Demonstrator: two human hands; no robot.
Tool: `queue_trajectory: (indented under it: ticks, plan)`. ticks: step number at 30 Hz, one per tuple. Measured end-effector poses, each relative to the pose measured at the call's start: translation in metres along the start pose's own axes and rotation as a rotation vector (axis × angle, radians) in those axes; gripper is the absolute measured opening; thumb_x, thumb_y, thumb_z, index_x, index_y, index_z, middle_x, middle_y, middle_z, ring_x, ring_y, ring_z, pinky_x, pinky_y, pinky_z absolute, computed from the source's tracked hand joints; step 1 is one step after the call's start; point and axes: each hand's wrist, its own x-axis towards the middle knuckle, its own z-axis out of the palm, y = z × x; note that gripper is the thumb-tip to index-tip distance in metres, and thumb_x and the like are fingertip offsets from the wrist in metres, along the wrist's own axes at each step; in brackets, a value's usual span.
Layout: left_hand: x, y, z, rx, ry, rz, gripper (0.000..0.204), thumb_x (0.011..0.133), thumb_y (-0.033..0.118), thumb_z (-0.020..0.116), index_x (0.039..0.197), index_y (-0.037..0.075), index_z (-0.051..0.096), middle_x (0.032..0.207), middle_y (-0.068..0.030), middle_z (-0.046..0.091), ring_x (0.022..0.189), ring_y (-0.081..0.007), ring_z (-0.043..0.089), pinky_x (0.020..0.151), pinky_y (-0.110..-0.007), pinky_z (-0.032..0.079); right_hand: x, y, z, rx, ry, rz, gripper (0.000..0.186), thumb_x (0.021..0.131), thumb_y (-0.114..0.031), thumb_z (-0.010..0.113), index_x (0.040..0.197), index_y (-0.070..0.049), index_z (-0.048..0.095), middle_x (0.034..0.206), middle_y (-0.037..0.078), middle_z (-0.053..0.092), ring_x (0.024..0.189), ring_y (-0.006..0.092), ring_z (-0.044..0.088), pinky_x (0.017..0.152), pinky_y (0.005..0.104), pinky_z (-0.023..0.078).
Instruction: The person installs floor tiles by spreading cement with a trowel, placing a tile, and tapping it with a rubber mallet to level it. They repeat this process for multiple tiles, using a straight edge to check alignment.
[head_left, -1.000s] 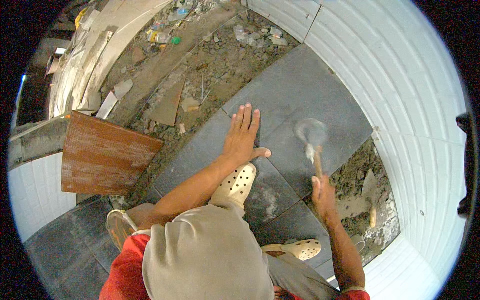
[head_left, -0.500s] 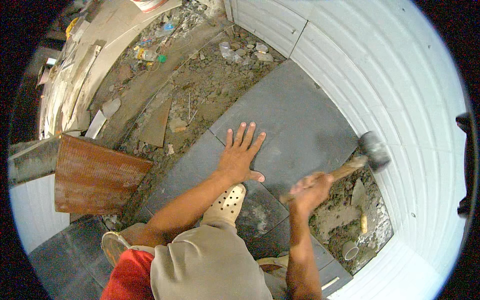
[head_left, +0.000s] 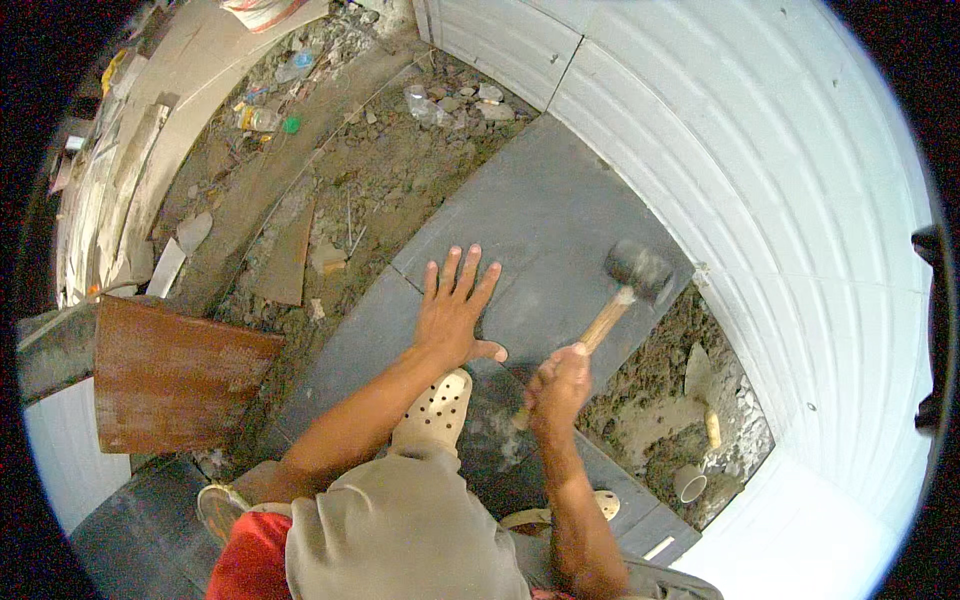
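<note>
My left hand (head_left: 453, 316) lies flat with its fingers spread on a dark grey floor tile (head_left: 545, 200). Just behind the palm is a cream clog with holes (head_left: 441, 405) on my foot. Wrapped round the wooden handle of a rubber mallet (head_left: 640, 272) is my right hand (head_left: 560, 390). The mallet's black head is over the tile's right part, near the white wall; I cannot tell whether it touches the tile.
Bare mortar at the right holds a trowel (head_left: 697, 375) with a pale handle and a white pipe end (head_left: 690, 484). A ribbed white wall (head_left: 740, 200) bounds the right side. Rubble (head_left: 370, 190) and a brown tile (head_left: 180, 375) lie at the left.
The mallet has swung left from beside the wall to over the tile, carried by my right hand. My left hand stays flat on the tile. The whole view has shifted slightly.
</note>
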Motion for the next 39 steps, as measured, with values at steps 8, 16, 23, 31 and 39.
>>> queue_trajectory:
  ticks: [8, 16, 23, 31, 39]
  plan:
    - [-0.002, -0.001, 0.007, 0.014, 0.047, 0.011, 0.139, 0.048, 0.079, 0.078, 0.161, 0.016, 0.026, 0.168, -0.0205, 0.014, 0.154, -0.0465, 0.011, 0.122, -0.064, 0.011, -0.018, -0.005, 0.01, 0.041, 0.036, 0.267, 0.048, 0.106, -0.056, 0.04, 0.084, -0.014, 0.045, 0.059, -0.001, 0.04, 0.041, 0.0115, 0.038, 0.037, 0.0291, 0.034]
    - [0.004, 0.009, 0.005, 0.081, 0.051, 0.043, 0.136, 0.055, 0.079, 0.076, 0.162, 0.014, 0.024, 0.168, -0.0214, 0.012, 0.155, -0.0453, 0.008, 0.121, -0.065, 0.011, 0.042, -0.018, -0.078, -0.48, -0.023, -0.371, 0.047, 0.106, -0.047, 0.049, 0.084, -0.005, 0.052, 0.065, 0.009, 0.053, 0.055, 0.0207, 0.052, 0.053, 0.0409, 0.043]
    - [0.004, 0.042, 0.02, 0.137, -0.08, 0.305, 0.126, 0.064, 0.077, 0.072, 0.162, 0.016, 0.023, 0.168, -0.0223, 0.011, 0.155, -0.0445, 0.007, 0.119, -0.068, 0.011, 0.038, -0.087, -0.207, -1.136, -0.187, -0.589, 0.04, 0.103, -0.043, 0.055, 0.097, -0.004, 0.052, 0.07, 0.025, 0.061, 0.066, 0.0481, 0.062, 0.057, 0.0537, 0.046]
    - [0.003, 0.042, 0.021, 0.107, -0.063, 0.292, 0.123, 0.063, 0.075, 0.074, 0.162, 0.019, 0.026, 0.169, -0.0193, 0.012, 0.154, -0.0455, 0.01, 0.118, -0.069, 0.013, 0.021, -0.042, -0.247, -1.427, -0.414, -0.523, 0.038, 0.102, -0.042, 0.057, 0.103, -0.005, 0.05, 0.07, 0.025, 0.061, 0.066, 0.0478, 0.063, 0.056, 0.0545, 0.049]
    - [0.004, 0.043, 0.023, 0.149, -0.052, 0.294, 0.124, 0.062, 0.075, 0.074, 0.162, 0.019, 0.026, 0.169, -0.0193, 0.012, 0.154, -0.0463, 0.011, 0.118, -0.069, 0.014, 0.019, -0.034, -0.244, -1.274, -0.479, -0.622, 0.037, 0.101, -0.038, 0.059, 0.106, -0.003, 0.048, 0.076, 0.024, 0.061, 0.069, 0.0487, 0.062, 0.06, 0.0548, 0.049]
